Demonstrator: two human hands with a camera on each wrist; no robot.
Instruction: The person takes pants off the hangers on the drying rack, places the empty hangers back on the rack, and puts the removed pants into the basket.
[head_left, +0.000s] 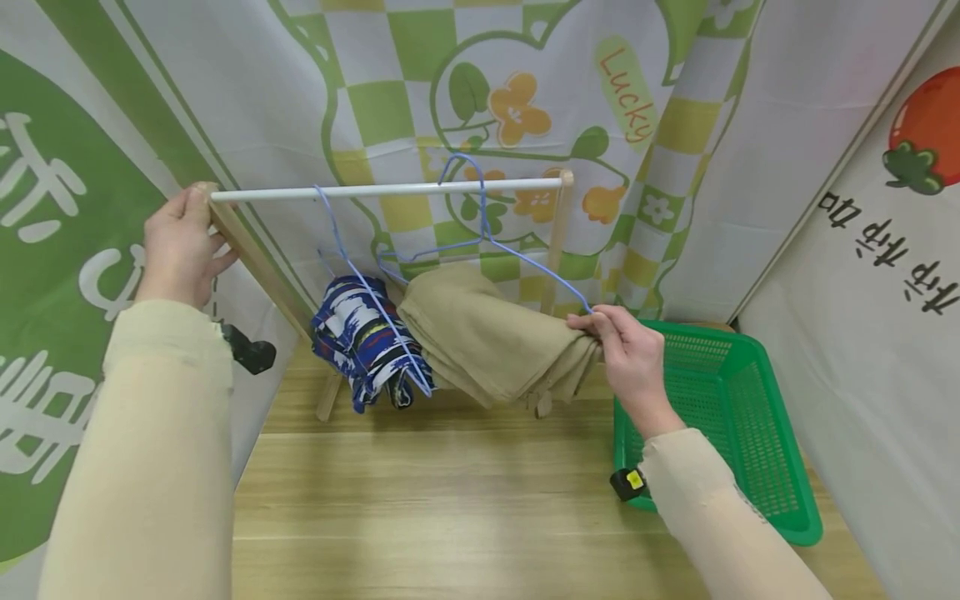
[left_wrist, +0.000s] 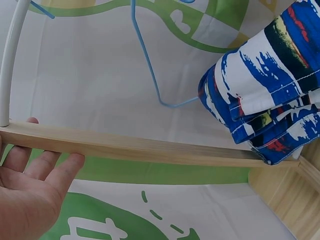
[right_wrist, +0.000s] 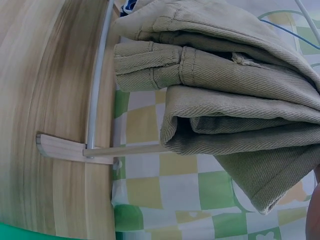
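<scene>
Two blue hangers [head_left: 484,225] hook over the white rail [head_left: 375,191] of a wooden frame [head_left: 253,260] standing on the bench [head_left: 435,500]. The khaki garment [head_left: 487,333] drapes from the right-hand one, and the right hand [head_left: 633,358] pinches its corner where the hanger's arm ends; the left hand [head_left: 180,246] grips the frame's post at the rail's left end. A blue, white and red patterned garment [head_left: 360,325] hangs folded on the other hanger, just beside the khaki one. Behind, a green-and-white checked curtain [head_left: 382,108] bears "Lucky" in red lettering on a pale green patch near an orange flower. The right wall cloth [head_left: 840,358] carries dark, slanting Chinese characters below a red fruit; the left cloth [head_left: 45,317] shows large white lettering on green, partly cut off. A green basket [head_left: 787,437] sits on the right
</scene>
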